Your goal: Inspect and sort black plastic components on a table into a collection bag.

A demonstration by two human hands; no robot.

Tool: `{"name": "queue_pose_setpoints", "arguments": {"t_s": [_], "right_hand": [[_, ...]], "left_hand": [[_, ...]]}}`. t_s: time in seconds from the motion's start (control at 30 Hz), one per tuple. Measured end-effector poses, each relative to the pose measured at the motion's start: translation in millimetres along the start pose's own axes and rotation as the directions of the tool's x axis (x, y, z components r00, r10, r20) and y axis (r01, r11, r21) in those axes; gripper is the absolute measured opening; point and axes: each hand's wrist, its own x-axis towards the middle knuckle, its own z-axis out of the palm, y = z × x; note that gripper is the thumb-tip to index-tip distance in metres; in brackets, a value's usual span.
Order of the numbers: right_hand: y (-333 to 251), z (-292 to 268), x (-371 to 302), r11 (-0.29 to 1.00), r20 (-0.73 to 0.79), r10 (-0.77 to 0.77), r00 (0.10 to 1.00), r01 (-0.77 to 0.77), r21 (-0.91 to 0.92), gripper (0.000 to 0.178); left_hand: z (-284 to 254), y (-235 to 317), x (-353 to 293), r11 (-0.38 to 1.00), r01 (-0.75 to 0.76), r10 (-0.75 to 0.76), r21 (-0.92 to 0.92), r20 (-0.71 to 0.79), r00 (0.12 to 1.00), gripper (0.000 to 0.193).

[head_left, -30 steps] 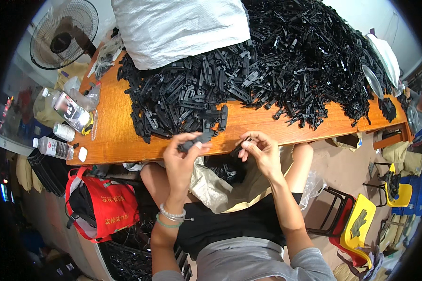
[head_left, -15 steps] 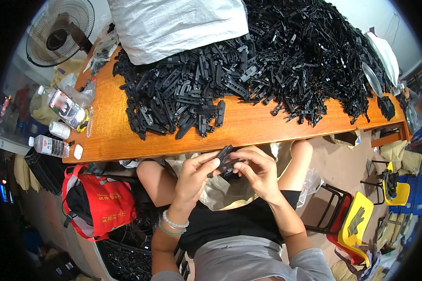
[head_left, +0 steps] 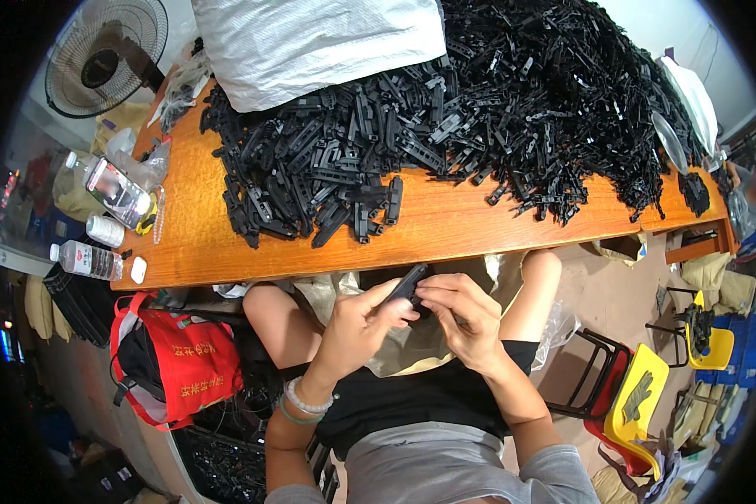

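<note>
My left hand point(head_left: 359, 329) is closed around a black plastic part point(head_left: 411, 282), long and narrow, tilted with its upper end to the right. Close beside it my right hand point(head_left: 464, 316) has its fingers pinched together at the part's right side; whether a smaller piece sits in them is hidden. Both hands are over my lap, just below the table's front edge. Beneath them an open beige sack point(head_left: 412, 349) lies between my knees. On the table is a pile of similar long black parts point(head_left: 311, 168), and to its right a larger heap of smaller black pieces point(head_left: 546, 109).
A white woven sack point(head_left: 319, 50) covers part of the pile on the wooden table point(head_left: 193, 244). At the left end are a phone point(head_left: 119, 195), a thread spool point(head_left: 106, 231) and a bottle point(head_left: 91, 260). A red bag point(head_left: 185, 357) stands lower left; a yellow chair point(head_left: 638, 403) stands right.
My left hand has moved slightly to the right with the black part. The fingers of my right hand have drawn closer together against it.
</note>
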Motion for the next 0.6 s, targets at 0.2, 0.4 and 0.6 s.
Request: {"name": "queue_pose_setpoints", "arguments": {"t_s": [0.2, 0.4, 0.6], "right_hand": [[4, -3, -5, 0.999, 0.043, 0.041, 0.998, -0.040, -0.024, 0.034], [13, -14, 5, 1.000, 0.218, 0.010, 0.976, -0.012, 0.006, 0.046], [14, -9, -3, 0.984, 0.208, 0.118, 0.971, -0.142, 0.106, 0.030]], "left_hand": [[1, 2, -3, 0.834, -0.297, 0.323, 0.464, 0.025, 0.946, 0.033], [-3, -3, -7, 0.808, -0.326, 0.342, 0.490, 0.059, 0.938, 0.034], [-2, -7, -8, 0.747, -0.391, 0.406, 0.538, 0.096, 0.909, 0.033]]}}
